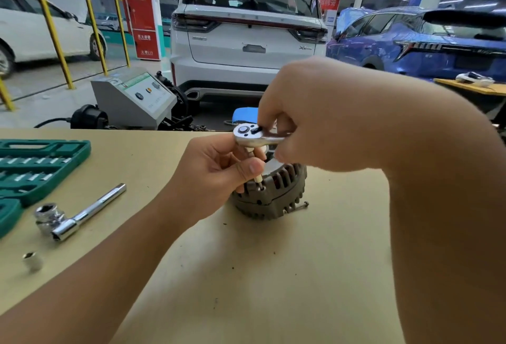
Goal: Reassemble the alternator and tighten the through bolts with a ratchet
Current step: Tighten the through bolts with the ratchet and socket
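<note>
Head view: the grey ribbed metal alternator (271, 193) stands on the tan tabletop (246, 275). Above it the right hand (309, 124) grips the chrome ratchet (256, 134); the left hand (216, 174) pinches its pale extension bar (257, 178). A loose dark bolt (298, 204) touches the alternator's right side.

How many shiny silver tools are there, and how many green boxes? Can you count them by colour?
Silver: 4 – ratchet, big socket, long bar, small socket
Green: 1 – tool case
Total: 5
</note>
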`<state>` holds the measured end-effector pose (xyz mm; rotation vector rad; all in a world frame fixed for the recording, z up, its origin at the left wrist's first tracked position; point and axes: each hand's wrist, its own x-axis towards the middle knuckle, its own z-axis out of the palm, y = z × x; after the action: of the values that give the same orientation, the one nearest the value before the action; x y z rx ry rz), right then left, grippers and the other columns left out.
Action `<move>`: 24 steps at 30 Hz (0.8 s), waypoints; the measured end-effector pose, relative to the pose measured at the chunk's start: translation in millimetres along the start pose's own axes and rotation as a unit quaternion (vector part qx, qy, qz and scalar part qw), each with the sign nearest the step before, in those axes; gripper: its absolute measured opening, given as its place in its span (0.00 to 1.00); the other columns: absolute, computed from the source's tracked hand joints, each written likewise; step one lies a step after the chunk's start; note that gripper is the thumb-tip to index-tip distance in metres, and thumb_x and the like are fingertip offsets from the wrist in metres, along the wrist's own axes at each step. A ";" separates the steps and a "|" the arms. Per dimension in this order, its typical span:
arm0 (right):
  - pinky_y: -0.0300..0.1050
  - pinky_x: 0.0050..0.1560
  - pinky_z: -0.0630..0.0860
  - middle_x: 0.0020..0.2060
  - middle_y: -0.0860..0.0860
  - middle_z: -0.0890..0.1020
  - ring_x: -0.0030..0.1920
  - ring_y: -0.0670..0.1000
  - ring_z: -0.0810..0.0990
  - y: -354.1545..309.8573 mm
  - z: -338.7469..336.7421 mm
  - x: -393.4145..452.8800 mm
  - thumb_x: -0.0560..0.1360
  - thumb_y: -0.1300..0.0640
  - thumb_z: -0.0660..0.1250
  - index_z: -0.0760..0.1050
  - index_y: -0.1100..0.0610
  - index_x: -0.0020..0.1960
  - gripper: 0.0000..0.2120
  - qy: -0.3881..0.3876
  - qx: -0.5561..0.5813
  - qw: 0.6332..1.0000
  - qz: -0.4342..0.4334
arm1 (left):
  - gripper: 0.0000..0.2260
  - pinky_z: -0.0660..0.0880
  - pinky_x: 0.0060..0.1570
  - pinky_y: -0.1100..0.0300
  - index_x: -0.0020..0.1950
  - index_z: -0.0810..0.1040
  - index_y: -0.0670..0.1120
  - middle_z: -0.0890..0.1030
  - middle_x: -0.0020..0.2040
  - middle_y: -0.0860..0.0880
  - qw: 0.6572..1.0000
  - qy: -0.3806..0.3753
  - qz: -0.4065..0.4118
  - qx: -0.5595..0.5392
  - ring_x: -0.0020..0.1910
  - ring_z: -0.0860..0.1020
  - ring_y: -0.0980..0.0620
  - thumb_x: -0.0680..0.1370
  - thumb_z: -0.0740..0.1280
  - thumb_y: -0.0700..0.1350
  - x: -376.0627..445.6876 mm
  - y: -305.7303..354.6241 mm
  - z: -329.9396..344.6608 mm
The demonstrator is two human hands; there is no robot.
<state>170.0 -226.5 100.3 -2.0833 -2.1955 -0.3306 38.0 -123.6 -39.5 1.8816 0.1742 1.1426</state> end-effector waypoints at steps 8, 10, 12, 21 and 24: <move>0.36 0.34 0.61 0.32 0.34 0.73 0.36 0.34 0.72 6.0 -0.8 -6.9 0.74 0.37 0.69 0.79 0.39 0.61 0.17 -0.044 0.031 0.998 -0.039 | 0.04 0.79 0.33 0.56 0.49 0.87 0.51 0.85 0.41 0.42 1.000 -0.014 0.010 0.007 0.36 0.83 0.46 0.75 0.77 0.46 -2.8 -3.3 9.9; 0.36 0.38 0.64 0.37 0.33 0.70 0.42 0.36 0.73 3.0 8.7 -8.3 0.77 0.38 0.68 0.78 0.39 0.63 0.16 -0.062 0.046 0.996 -0.046 | 0.03 0.78 0.36 0.56 0.46 0.87 0.58 0.84 0.39 0.51 0.995 -0.022 0.062 0.071 0.37 0.81 0.49 0.74 0.76 0.50 -1.6 -6.5 6.5; 0.41 0.39 0.71 0.42 0.39 0.76 0.44 0.44 0.76 -1.0 19.2 -8.1 0.79 0.39 0.66 0.80 0.42 0.60 0.13 -0.081 0.054 0.995 -0.025 | 0.03 0.75 0.36 0.61 0.45 0.84 0.61 0.83 0.40 0.56 0.986 0.037 0.092 0.133 0.37 0.79 0.52 0.74 0.76 0.55 -3.8 -14.6 1.6; 0.48 0.35 0.80 0.33 0.44 0.79 0.35 0.47 0.79 35.3 88.5 -52.5 0.75 0.48 0.73 0.78 0.48 0.37 0.09 0.042 0.108 0.988 0.104 | 0.42 0.82 0.41 0.52 0.75 0.63 0.64 0.78 0.65 0.52 0.927 0.138 -0.348 -0.009 0.56 0.84 0.50 0.64 0.73 0.71 -0.7 -44.4 -5.6; 0.33 0.34 0.73 0.31 0.40 0.80 0.35 0.41 0.78 48.3 101.4 -59.7 0.72 0.52 0.77 0.80 0.47 0.35 0.09 0.023 0.213 0.971 0.105 | 0.39 0.83 0.37 0.53 0.67 0.70 0.59 0.82 0.62 0.48 0.920 0.143 -0.357 -0.075 0.48 0.87 0.49 0.59 0.81 0.62 2.3 -47.7 -11.5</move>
<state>229.7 -260.0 -7.0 -2.0103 -1.7959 0.1040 45.2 -87.4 -71.9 1.3189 0.8391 0.8686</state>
